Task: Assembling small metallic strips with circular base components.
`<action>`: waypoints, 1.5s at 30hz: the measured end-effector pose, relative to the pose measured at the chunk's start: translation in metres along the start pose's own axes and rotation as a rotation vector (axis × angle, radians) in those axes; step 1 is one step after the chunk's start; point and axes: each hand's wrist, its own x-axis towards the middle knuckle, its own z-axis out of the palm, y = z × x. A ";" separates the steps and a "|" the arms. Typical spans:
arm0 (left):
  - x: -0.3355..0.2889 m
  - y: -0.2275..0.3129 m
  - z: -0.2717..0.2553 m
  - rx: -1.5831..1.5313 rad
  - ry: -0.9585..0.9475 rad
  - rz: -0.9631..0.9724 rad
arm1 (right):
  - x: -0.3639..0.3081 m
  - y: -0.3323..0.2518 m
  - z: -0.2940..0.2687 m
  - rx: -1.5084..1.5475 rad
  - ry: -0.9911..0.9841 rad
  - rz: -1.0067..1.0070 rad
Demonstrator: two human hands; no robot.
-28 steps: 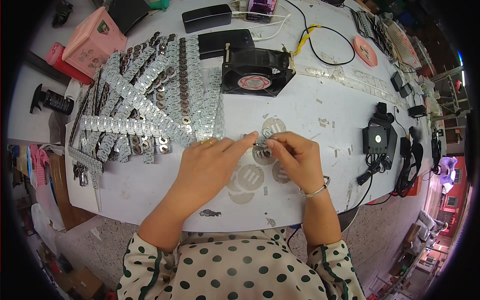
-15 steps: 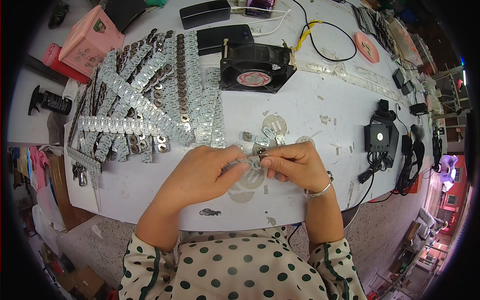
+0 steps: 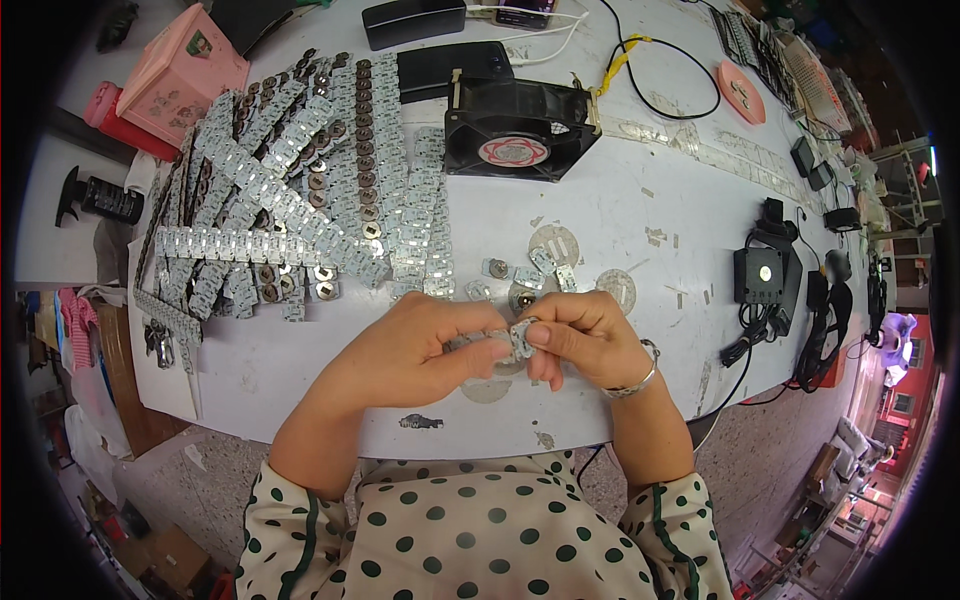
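My left hand point(image 3: 425, 345) and my right hand point(image 3: 592, 340) meet over the near middle of the table. Between them is a short strip of small silvery circuit boards point(image 3: 522, 342), its left part hidden in my left hand. My left thumb and forefinger pinch it, and my right thumb and fingers close on its right end. Just beyond my fingertips lie a few loose small boards point(image 3: 541, 260), one bearing a round dark part point(image 3: 497, 268). A large pile of board strips point(image 3: 270, 200), some with rows of round brown parts, spreads over the left of the table.
A black fan point(image 3: 520, 130) stands beyond my hands, with black boxes point(image 3: 414, 22) and white cables behind it. At the right lie a black adapter point(image 3: 762, 275) with cords and a pink dish point(image 3: 740, 93). A pink box point(image 3: 185, 75) and a black spray bottle point(image 3: 100, 202) are at the left.
My right fingers have shifted on the strip's right end, which now tilts upward. Both hands stay close together, and the view has moved slightly.
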 end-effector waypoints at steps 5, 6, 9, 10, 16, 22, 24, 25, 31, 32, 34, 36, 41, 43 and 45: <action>0.004 -0.004 0.013 0.248 0.250 0.179 | 0.006 0.000 0.003 0.083 0.147 -0.024; 0.007 -0.009 0.018 0.408 0.409 0.295 | 0.008 0.001 0.007 0.083 0.145 -0.023; 0.012 -0.015 0.021 0.612 0.514 0.396 | 0.011 0.006 0.018 -0.188 0.376 -0.149; 0.013 -0.016 0.022 0.610 0.511 0.396 | 0.012 0.011 0.020 -0.277 0.409 -0.213; 0.018 -0.021 0.029 0.737 0.585 0.402 | 0.013 0.013 0.019 -0.265 0.437 -0.197; 0.020 -0.025 0.028 0.714 0.637 0.462 | 0.013 0.007 0.022 -0.034 0.416 -0.098; 0.019 -0.024 0.030 0.764 0.577 0.428 | 0.014 0.006 0.022 -0.005 0.435 -0.057; 0.020 -0.025 0.030 0.763 0.573 0.429 | 0.015 0.007 0.022 0.018 0.454 -0.065; 0.021 -0.018 0.024 0.733 0.599 0.434 | 0.016 0.003 0.008 -0.337 0.535 -0.151; 0.018 -0.015 0.021 0.629 0.552 0.352 | 0.016 0.003 0.004 -0.566 0.587 -0.218; 0.016 -0.012 0.015 0.535 0.504 0.282 | 0.015 0.004 0.000 -0.642 0.632 -0.299; 0.014 -0.014 0.009 0.332 0.442 0.274 | 0.013 0.002 0.001 -0.715 0.668 -0.388; 0.008 -0.015 0.006 0.109 0.346 0.114 | 0.000 -0.004 -0.002 -0.360 0.292 -0.173; 0.006 -0.015 0.000 0.096 0.348 0.186 | -0.002 -0.008 -0.004 -0.311 0.200 -0.061; 0.004 -0.009 -0.004 0.128 0.204 0.071 | -0.003 -0.007 -0.005 -0.308 0.142 -0.040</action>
